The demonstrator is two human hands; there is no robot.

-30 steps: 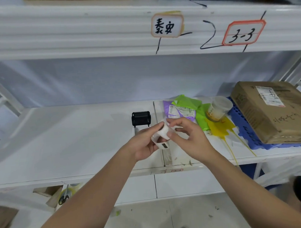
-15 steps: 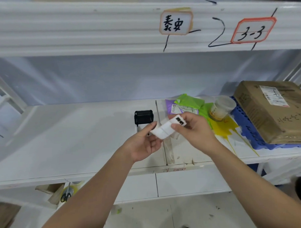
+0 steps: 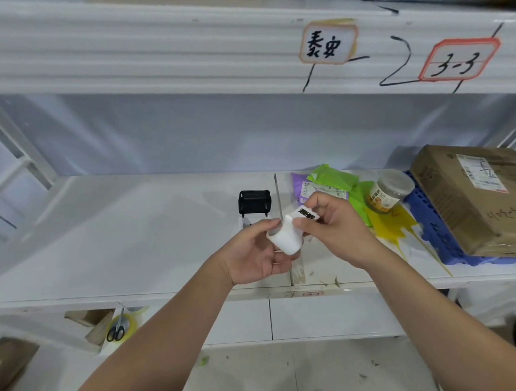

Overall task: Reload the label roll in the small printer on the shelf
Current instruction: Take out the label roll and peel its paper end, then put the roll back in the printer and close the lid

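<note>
A small white label roll [image 3: 284, 238] is held between both hands above the front of the white shelf [image 3: 120, 235]. My left hand [image 3: 253, 254] cups the roll from below and the left. My right hand [image 3: 337, 227] pinches the roll's loose end [image 3: 307, 214], which carries black print. Behind the hands the small printer [image 3: 254, 202] stands on the shelf with its black lid raised; its white body is mostly hidden by my left hand.
To the right lie green and purple packets [image 3: 329, 184], a clear jar [image 3: 390, 193], a yellow bag [image 3: 394, 225], and a cardboard box [image 3: 479, 199] on a blue crate [image 3: 439, 233]. Scissors [image 3: 116, 332] sit on tape on the lower shelf. The upper shelf edge [image 3: 187, 57] overhangs.
The roll has been turned in my hands and its printed end now points up and right under my right thumb. Both hands sit slightly higher, closer to the printer.
</note>
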